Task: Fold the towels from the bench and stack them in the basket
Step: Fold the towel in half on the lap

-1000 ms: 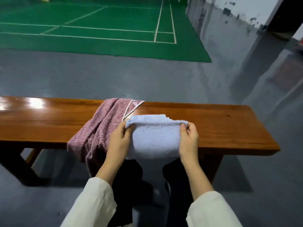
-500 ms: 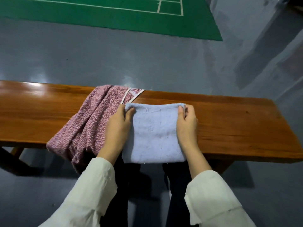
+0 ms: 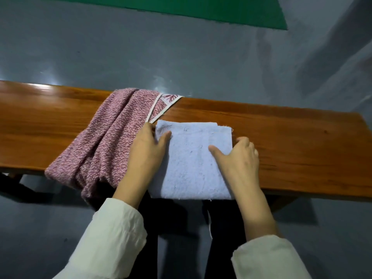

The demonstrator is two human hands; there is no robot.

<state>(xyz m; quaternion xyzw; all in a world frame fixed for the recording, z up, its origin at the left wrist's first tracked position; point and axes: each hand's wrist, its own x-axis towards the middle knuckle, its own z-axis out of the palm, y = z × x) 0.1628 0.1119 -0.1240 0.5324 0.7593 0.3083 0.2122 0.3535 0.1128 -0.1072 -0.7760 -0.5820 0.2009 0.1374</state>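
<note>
A folded light blue towel [image 3: 191, 164] lies flat on the wooden bench [image 3: 302, 150], its near edge hanging slightly over the front. My left hand [image 3: 145, 154] rests on the towel's left edge, fingers fairly straight and thumb spread onto the cloth. My right hand [image 3: 239, 158] is at the towel's right edge, thumb on top and fingers curled round the side. A pink-and-white speckled towel [image 3: 108, 141] lies crumpled to the left, draped over the bench's front edge and touching the blue towel. No basket is in view.
Bare bench top stretches to the left [image 3: 40, 125] and right of the towels. Grey floor [image 3: 181, 57] lies beyond the bench, with a green court mat [image 3: 201, 9] at the far top. My dark trouser legs stand under the bench front.
The blue towel went from held up by its top corners to lying flat on the bench. Both hands slid from the top corners down to its sides. The camera tilted downward.
</note>
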